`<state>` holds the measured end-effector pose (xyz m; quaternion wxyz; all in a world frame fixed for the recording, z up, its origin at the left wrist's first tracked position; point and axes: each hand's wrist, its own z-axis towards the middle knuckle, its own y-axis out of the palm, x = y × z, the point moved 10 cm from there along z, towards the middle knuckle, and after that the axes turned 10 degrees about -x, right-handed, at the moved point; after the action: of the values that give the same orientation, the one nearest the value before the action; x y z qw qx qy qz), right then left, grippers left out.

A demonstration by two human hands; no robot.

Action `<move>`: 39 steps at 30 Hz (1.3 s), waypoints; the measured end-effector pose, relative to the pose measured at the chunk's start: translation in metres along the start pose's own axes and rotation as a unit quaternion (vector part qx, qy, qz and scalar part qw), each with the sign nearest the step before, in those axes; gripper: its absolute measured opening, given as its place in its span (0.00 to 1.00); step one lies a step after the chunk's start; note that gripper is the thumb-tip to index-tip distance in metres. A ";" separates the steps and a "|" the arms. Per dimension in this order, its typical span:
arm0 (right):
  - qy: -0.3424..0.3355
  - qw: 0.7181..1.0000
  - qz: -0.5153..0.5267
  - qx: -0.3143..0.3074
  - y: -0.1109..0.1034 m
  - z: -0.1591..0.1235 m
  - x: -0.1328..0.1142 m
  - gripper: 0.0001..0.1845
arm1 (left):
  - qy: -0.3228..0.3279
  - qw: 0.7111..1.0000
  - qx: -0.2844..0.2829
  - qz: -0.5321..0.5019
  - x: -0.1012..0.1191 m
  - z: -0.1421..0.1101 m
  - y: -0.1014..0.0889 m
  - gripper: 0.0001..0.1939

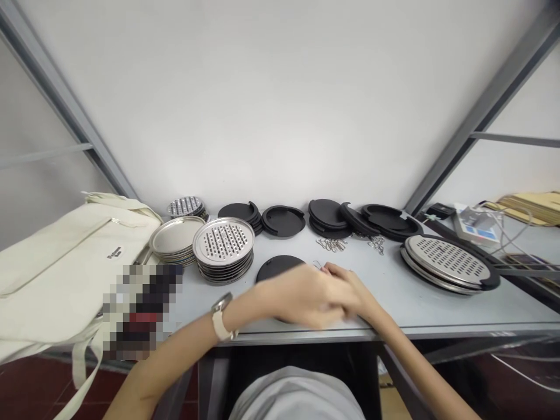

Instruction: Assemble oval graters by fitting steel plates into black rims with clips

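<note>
My left hand [301, 294], with a watch on its wrist, reaches across in front of my right hand and is blurred. Its fingers are bent, and I cannot see whether anything is in them. My right hand [345, 275] is just behind it, partly covered, with its visible fingers curled together. What they hold, if anything, is hidden; a thin wire shows beside the fingertips. Under my left hand a round black disc [276, 267] lies on the grey table [280, 333]. Several bent wire clips [331, 245] lie beyond my hands.
Stacked round grater plates [224, 242] and plain metal discs [175, 236] stand at left, by a cream bag [65, 262]. Black round holders [283, 221] line the back. Large grater plates [446, 259] lie at right, near a white box with cables [476, 224].
</note>
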<state>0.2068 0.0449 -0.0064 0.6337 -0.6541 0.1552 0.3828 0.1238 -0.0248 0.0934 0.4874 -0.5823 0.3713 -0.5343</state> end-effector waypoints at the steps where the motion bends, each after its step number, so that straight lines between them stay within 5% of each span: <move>1: -0.005 1.000 0.002 0.003 -0.001 0.000 0.000 0.16 | -0.018 0.999 0.024 0.018 -0.017 0.003 -0.006 0.09; 5: -0.016 1.000 -0.011 -0.009 0.001 0.000 -0.005 0.17 | -0.078 0.990 0.044 0.110 -0.076 0.010 0.002 0.08; 10: -0.016 0.999 -0.024 -0.036 0.006 0.000 -0.011 0.17 | -0.062 0.993 0.019 0.097 -0.099 0.006 0.036 0.13; 22: -0.019 0.997 -0.039 -0.061 0.010 0.000 -0.011 0.20 | -0.113 0.990 0.022 0.076 -0.109 0.006 0.040 0.15; 39: -0.025 0.997 -0.045 -0.060 0.012 0.000 -0.009 0.19 | -0.095 0.994 0.022 0.052 -0.110 0.006 0.041 0.13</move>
<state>0.1926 0.0407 -0.0083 0.6138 -0.6872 0.0868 0.3787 0.1162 0.0706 0.0257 0.5603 -0.5993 0.3413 -0.4586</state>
